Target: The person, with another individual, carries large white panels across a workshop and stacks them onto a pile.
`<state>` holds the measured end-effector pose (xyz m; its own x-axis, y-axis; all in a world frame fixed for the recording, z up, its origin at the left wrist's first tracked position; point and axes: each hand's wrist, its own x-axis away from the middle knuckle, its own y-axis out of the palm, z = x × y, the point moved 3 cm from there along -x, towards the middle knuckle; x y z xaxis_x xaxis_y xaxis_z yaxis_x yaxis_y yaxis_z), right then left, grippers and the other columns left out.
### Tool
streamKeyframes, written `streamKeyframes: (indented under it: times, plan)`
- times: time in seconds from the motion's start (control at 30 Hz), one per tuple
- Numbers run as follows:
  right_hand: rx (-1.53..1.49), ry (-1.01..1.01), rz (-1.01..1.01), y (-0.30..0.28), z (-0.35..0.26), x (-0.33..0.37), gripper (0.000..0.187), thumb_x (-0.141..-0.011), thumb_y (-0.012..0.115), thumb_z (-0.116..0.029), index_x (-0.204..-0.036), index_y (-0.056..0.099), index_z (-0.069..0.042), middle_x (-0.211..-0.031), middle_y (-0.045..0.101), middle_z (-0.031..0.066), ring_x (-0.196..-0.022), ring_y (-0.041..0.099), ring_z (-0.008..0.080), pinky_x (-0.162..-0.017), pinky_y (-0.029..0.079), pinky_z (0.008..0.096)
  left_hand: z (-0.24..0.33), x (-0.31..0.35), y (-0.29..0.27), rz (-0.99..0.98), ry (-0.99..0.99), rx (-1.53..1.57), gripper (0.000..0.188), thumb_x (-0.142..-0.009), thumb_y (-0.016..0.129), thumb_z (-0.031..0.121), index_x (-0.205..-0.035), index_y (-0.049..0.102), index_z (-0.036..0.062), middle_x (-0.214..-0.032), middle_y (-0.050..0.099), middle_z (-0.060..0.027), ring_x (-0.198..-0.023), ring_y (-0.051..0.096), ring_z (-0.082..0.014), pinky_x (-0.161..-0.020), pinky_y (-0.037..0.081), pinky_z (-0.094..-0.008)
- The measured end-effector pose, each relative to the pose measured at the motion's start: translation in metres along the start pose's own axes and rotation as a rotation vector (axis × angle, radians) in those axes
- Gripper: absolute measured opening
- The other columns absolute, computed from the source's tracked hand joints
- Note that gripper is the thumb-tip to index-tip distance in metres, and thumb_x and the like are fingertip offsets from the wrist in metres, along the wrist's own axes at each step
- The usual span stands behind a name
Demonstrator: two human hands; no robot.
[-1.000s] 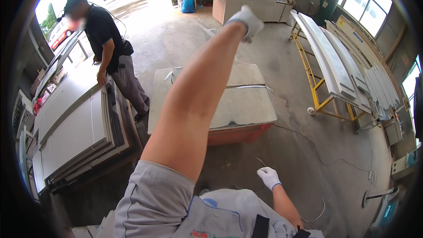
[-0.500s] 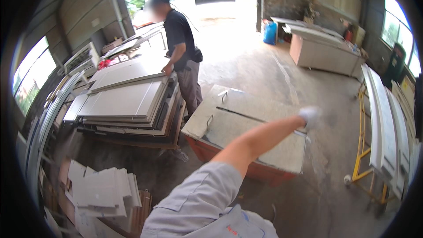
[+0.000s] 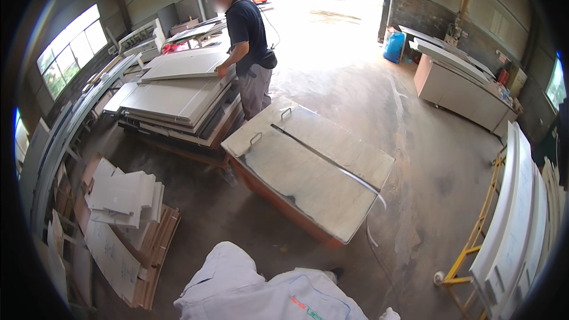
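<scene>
The grey sleeve of my left arm shows at the lower edge, with no left hand in sight. At the bottom, right of my shirt, a small part of my white-gloved right hand shows; its fingers are mostly cut off, so its hold cannot be made out. Ahead of me stands a reddish-orange bin under a worn, pale two-part lid. Two metal handles rise from its far left side. A white strip lies by the lid's slot and curls over the right edge. Neither hand touches the lid.
Beyond the bin, a person in a dark shirt holds the edge of a panel on a stack of pale boards. Loose offcuts lie at left. A yellow wheeled rack with long white panels stands at right; a bench is farther back.
My left arm, stretched over the lid to the right, has withdrawn, and its gloved hand has left the view. The view has shifted, and a white strip now shows on the lid.
</scene>
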<state>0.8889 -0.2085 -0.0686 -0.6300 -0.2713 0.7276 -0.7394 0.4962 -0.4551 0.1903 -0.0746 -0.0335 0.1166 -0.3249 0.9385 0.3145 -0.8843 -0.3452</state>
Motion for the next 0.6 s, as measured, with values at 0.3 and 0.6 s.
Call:
streamKeyframes:
  times: [0.3,0.6]
  plan:
    - [0.511,-0.215,-0.351,0.002,-0.191,-0.041,0.026,-0.095,0.057,-0.031,-0.084,0.063,-0.008,-0.08,0.065,0.0085,-0.075,0.063,0.0223,-0.06,0.049,0.0383,0.34,0.027,-0.047,-0.119,0.548,-0.111,0.042,-0.091,0.054,0.037,-0.103,0.071,0.0007,-0.103,0.071,-0.0171,-0.092,0.069,-0.0309,-0.075,0.055,-0.0463]
    - [0.499,-0.33,-0.364,-0.042,-0.339,-0.194,0.021,-0.089,0.059,-0.025,-0.079,0.064,-0.008,-0.073,0.066,0.0127,-0.067,0.064,0.0286,-0.058,0.05,0.0424,0.568,0.111,-0.177,0.223,0.617,0.174,0.033,-0.088,0.055,0.032,-0.096,0.067,0.0018,-0.079,0.07,-0.014,-0.061,0.069,-0.0271,-0.06,0.055,-0.0402]
